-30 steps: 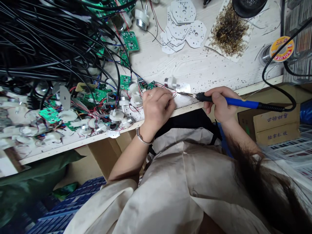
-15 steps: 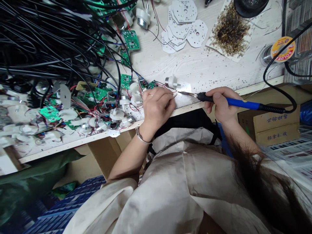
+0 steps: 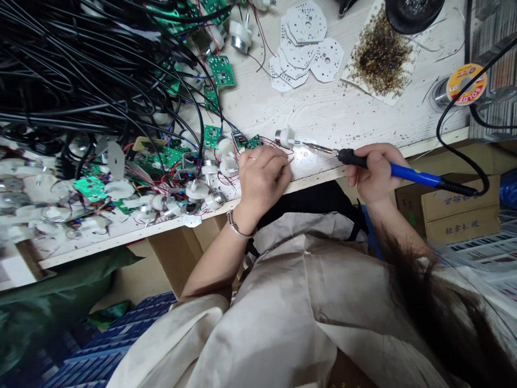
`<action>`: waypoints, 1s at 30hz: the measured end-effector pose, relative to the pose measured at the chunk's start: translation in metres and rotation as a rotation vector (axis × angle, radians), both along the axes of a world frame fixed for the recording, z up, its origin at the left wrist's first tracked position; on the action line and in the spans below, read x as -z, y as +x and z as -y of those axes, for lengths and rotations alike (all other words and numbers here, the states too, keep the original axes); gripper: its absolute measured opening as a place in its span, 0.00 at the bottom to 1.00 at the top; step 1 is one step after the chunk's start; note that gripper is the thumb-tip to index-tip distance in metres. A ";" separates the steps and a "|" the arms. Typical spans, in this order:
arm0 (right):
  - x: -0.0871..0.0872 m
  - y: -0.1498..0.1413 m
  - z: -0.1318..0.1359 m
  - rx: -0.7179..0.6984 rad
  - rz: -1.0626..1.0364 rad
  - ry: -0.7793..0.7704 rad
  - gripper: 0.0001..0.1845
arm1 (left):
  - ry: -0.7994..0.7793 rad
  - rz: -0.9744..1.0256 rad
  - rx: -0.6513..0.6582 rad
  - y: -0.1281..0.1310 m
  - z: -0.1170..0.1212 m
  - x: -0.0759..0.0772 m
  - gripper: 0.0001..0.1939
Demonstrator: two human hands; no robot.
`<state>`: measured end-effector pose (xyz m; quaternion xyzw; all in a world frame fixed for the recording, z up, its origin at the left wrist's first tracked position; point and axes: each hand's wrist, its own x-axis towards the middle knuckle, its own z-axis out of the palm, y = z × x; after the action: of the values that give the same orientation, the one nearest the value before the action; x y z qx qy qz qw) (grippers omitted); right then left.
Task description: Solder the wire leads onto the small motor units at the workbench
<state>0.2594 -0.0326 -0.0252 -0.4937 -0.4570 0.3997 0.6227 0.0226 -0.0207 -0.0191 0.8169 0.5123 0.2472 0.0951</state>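
Note:
My right hand (image 3: 375,170) grips a blue-handled soldering iron (image 3: 416,175) near its black collar, with the metal tip pointing left. The tip hovers by the shaft of a small motor with a white plastic housing (image 3: 286,137). Below that tip lies a white LED board (image 3: 306,155) at the bench edge. My left hand (image 3: 263,175) rests on the edge with fingers curled and pinched. Thin wires (image 3: 291,157) stick out at its fingertips; the pinch point itself is mostly hidden. Just behind these knuckles sits a small green circuit board (image 3: 253,141).
Black cables (image 3: 100,70) heap at the left, with green boards and white motors (image 3: 197,189) in front. White LED boards (image 3: 307,24) are stacked at the back. A stained pad (image 3: 379,62), a black round holder (image 3: 414,13) and a solder spool (image 3: 466,84) stand to the right.
The soldering iron in my right hand has drawn back to the right, its tip leaving the wires by my left fingers. My left hand stays nearly in place.

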 end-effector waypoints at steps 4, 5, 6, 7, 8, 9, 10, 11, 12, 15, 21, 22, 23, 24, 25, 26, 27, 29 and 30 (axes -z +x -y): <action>0.001 -0.008 -0.004 0.126 -0.130 0.086 0.14 | 0.060 -0.061 0.032 -0.003 0.007 -0.003 0.07; 0.001 -0.009 -0.006 0.147 -0.146 0.103 0.14 | 0.070 -0.056 0.030 -0.004 0.009 -0.005 0.06; 0.002 -0.010 -0.007 0.165 -0.155 0.118 0.14 | 0.081 -0.040 0.017 -0.005 0.009 -0.009 0.06; 0.003 -0.011 -0.008 0.176 -0.157 0.132 0.14 | 0.087 -0.019 -0.005 -0.005 0.008 -0.012 0.08; 0.005 -0.011 -0.008 0.184 -0.154 0.147 0.14 | 0.080 -0.004 -0.031 -0.003 0.004 -0.016 0.11; 0.006 -0.011 -0.008 0.194 -0.148 0.161 0.14 | 0.057 -0.005 -0.055 -0.001 -0.001 -0.020 0.14; 0.007 -0.011 -0.008 0.206 -0.138 0.174 0.14 | 0.016 -0.028 -0.069 0.002 -0.007 -0.024 0.17; 0.008 -0.011 -0.008 0.222 -0.127 0.185 0.14 | -0.034 -0.071 -0.069 0.005 -0.015 -0.027 0.19; 0.009 -0.010 -0.008 0.237 -0.120 0.193 0.14 | -0.086 -0.131 -0.047 0.007 -0.022 -0.029 0.21; 0.011 -0.009 -0.009 0.266 -0.137 0.201 0.13 | -0.165 -0.326 0.061 0.006 -0.036 -0.032 0.21; 0.013 -0.007 -0.006 0.250 -0.153 0.144 0.16 | -0.062 -0.528 -0.045 -0.029 -0.012 -0.028 0.14; 0.013 -0.007 -0.006 0.258 -0.146 0.134 0.17 | -0.033 -0.553 -0.053 -0.035 -0.008 -0.029 0.13; 0.014 -0.007 -0.006 0.263 -0.136 0.127 0.18 | -0.003 -0.577 -0.053 -0.040 -0.005 -0.029 0.13; 0.015 -0.007 -0.007 0.268 -0.126 0.120 0.19 | 0.025 -0.598 -0.042 -0.043 -0.002 -0.029 0.12; 0.015 -0.007 -0.007 0.271 -0.117 0.115 0.19 | 0.047 -0.614 -0.026 -0.046 -0.001 -0.029 0.12; 0.016 -0.007 -0.007 0.268 -0.112 0.113 0.19 | 0.064 -0.625 -0.011 -0.049 -0.001 -0.028 0.11; 0.016 -0.007 -0.007 0.261 -0.110 0.114 0.18 | 0.073 -0.628 0.002 -0.051 -0.001 -0.028 0.11; 0.016 -0.006 -0.006 0.239 -0.111 0.115 0.17 | 0.063 -0.605 0.024 -0.056 -0.002 -0.028 0.12; 0.016 -0.005 -0.005 0.230 -0.110 0.111 0.17 | 0.038 -0.581 0.034 -0.058 -0.002 -0.028 0.13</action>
<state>0.2540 -0.0273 -0.0412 -0.4850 -0.3840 0.3263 0.7147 -0.0359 -0.0184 0.0094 0.8636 0.4996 0.0106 -0.0669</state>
